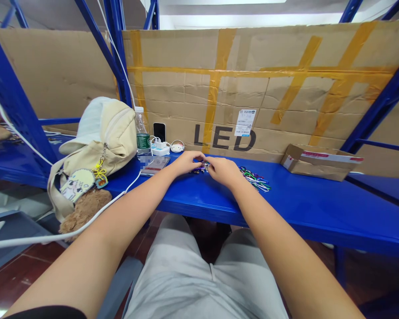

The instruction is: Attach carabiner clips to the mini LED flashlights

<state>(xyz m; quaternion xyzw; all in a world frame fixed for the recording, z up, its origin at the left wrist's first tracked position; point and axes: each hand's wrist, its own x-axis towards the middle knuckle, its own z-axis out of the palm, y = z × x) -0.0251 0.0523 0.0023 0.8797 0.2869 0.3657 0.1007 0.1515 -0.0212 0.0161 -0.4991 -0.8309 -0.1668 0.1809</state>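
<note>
Both my hands rest on the blue shelf (319, 208), fingertips meeting over a small cluster of coloured clips (202, 167). My left hand (186, 162) has its fingers curled onto the cluster from the left. My right hand (223, 171) pinches it from the right, knuckles up. What exactly each finger grips is too small to make out. A loose pile of coloured clips (255, 179), green, blue and red, lies just right of my right hand.
A cream bag (109, 137) with charms and a white hat stands at the left, beside a water bottle (141, 133), a phone (154, 165), a standing phone (159, 131) and a white charger. A flat cardboard box (319, 162) lies at the right. A taped cardboard wall marked LED backs the shelf.
</note>
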